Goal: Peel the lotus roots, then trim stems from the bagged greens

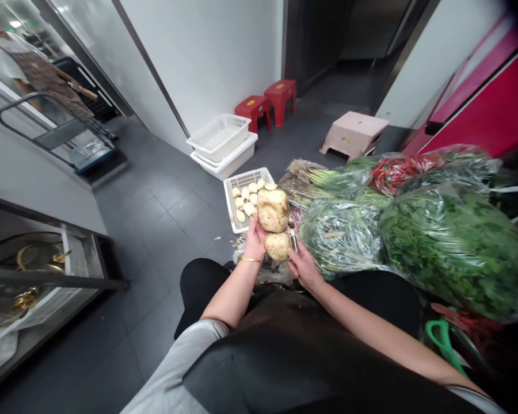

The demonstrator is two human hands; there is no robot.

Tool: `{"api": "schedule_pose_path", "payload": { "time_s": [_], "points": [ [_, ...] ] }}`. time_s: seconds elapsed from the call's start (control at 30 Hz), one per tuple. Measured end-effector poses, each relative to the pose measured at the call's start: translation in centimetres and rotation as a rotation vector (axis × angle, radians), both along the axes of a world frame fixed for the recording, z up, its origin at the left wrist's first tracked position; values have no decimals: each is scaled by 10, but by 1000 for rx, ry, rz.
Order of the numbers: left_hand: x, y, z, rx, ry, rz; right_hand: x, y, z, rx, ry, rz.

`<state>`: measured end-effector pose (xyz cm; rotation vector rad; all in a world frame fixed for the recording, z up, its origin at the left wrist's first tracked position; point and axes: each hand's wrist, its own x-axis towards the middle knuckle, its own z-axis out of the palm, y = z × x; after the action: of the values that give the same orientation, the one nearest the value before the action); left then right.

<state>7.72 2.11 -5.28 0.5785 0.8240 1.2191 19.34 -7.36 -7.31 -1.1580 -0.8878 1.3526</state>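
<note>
A pale brown lotus root [273,210] with two thick sections joined by a narrow neck stands upright in front of me. My left hand [254,238] is closed round its left side near the neck. In my right hand [305,265] is a peeler [293,237] with a metal handle, close against the lower section's right side. Just beyond the lotus root, a white plastic basket [229,198] on the floor holds several pale, rounded pieces. Part of that basket is hidden behind the lotus root.
Bagged leafy greens [453,241], leeks [323,178] and red chillies [392,175] lie to the right. Stacked white baskets [224,164], red stools [281,95] and a pink stool [354,132] stand beyond. At left are a metal shelf [90,282], a trolley [64,135] and another person [38,75].
</note>
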Motion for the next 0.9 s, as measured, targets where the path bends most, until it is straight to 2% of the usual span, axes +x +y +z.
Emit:
{"api": "schedule_pose_path", "payload": {
  "time_s": [0.1, 0.17, 0.23, 0.3, 0.4, 0.53, 0.6, 0.7, 0.8, 0.9],
  "points": [
    [1, -5, 20, 81, -30, 12, 3, 2, 16, 56, 31, -45],
    [0, -9, 29, 147, -75, 17, 5, 9, 25, 102, -60, -48],
    [-3, -12, 31, 191, -101, 77, 6, 15, 31, 129, -179, -52],
    [-9, -11, 29, 148, -103, 130, 7, 17, 32, 78, -256, -27],
    [-29, -4, 25, -3, -61, 138, 16, 10, 33, -21, -339, 113],
    [-58, 1, 23, -48, -96, 138, 28, -5, 40, 101, -621, 317],
    [-66, -3, 21, -26, -175, 169, 18, -10, 42, 114, -703, 396],
    [-74, -17, 13, -7, -251, 254, -10, -14, 40, 127, -711, 489],
    [-88, -32, -1, -109, -237, 244, -31, -19, 29, 196, -738, 575],
    [-103, -40, -13, -183, -197, 236, -32, -20, 17, 232, -824, 627]
  ]
}}
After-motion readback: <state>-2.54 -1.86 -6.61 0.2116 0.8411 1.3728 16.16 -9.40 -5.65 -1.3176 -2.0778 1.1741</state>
